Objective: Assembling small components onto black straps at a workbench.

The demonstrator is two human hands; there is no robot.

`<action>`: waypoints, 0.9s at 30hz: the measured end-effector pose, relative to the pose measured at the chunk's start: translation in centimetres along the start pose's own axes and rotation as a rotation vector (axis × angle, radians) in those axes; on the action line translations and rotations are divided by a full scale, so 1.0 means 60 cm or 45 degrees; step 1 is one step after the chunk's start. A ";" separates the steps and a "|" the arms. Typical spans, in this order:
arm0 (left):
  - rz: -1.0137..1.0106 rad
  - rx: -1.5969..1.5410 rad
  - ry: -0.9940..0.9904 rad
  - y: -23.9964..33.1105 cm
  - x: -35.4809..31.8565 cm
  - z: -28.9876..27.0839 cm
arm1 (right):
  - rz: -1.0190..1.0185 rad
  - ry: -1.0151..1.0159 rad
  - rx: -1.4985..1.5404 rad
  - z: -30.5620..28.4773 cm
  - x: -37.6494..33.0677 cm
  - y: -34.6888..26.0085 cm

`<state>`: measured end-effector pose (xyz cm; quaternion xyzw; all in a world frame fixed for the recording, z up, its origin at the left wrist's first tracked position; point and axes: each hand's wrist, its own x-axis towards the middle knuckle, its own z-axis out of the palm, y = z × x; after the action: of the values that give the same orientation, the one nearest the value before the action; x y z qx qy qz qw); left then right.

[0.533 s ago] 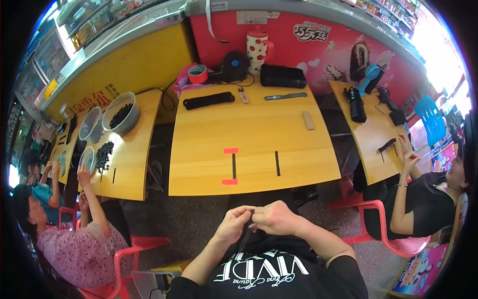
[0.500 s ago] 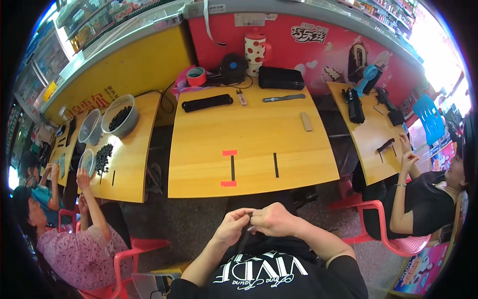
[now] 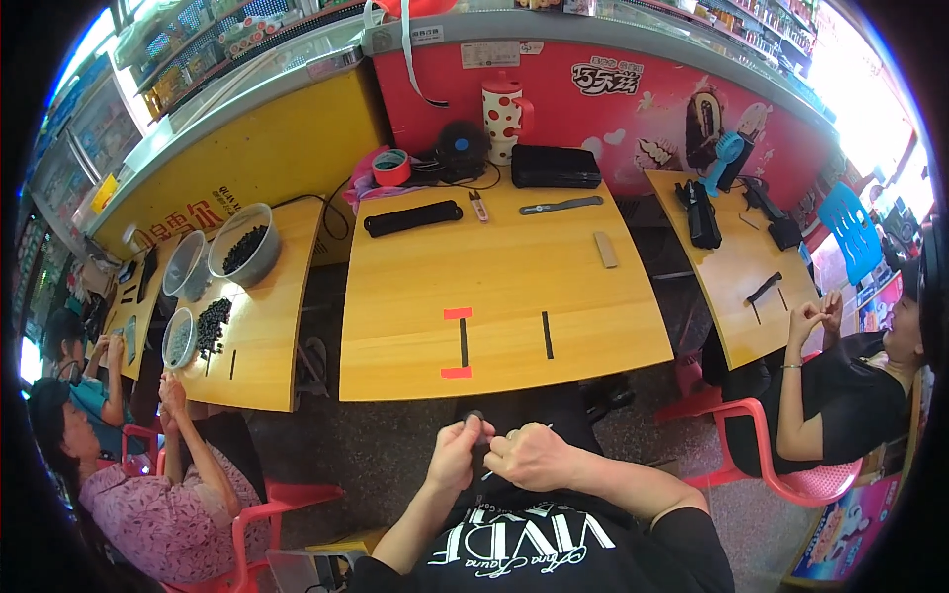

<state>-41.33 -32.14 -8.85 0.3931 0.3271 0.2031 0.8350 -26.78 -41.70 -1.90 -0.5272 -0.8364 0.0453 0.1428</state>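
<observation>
Both of my hands are in front of my body, just below the table's near edge. My left hand [image 3: 458,451] is closed in a pinch, and a small dark piece [image 3: 475,416] pokes out at its fingertips. My right hand [image 3: 534,458] is curled into a fist close beside it; anything inside those fingers is hidden. On the table [image 3: 415,277] ahead are two short black strips: the left strip [image 3: 464,342] has red tape [image 3: 457,373] at both ends, while the right strip [image 3: 550,335] has none.
Farther back lie a black cord bundle [image 3: 413,218], thread snips [image 3: 478,206], a grey strap-like piece [image 3: 560,206] and a tan block [image 3: 605,249]. A black case [image 3: 555,166] and a spotted tumbler [image 3: 502,121] stand behind. People sit at side tables; plastic tubs [image 3: 242,245] are left.
My hands have come slightly apart, and the dark strip between them no longer shows. The dark piece now stands up from my left fingertips. My view has shifted slightly.
</observation>
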 end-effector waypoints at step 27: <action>0.455 0.254 0.372 0.268 0.206 -0.174 | 0.650 0.624 1.145 -0.121 -0.061 0.094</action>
<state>-41.30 -9.51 -5.92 0.4917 0.3880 0.3689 0.6867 -18.31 -43.00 3.07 -0.5949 -0.5235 0.3064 0.5273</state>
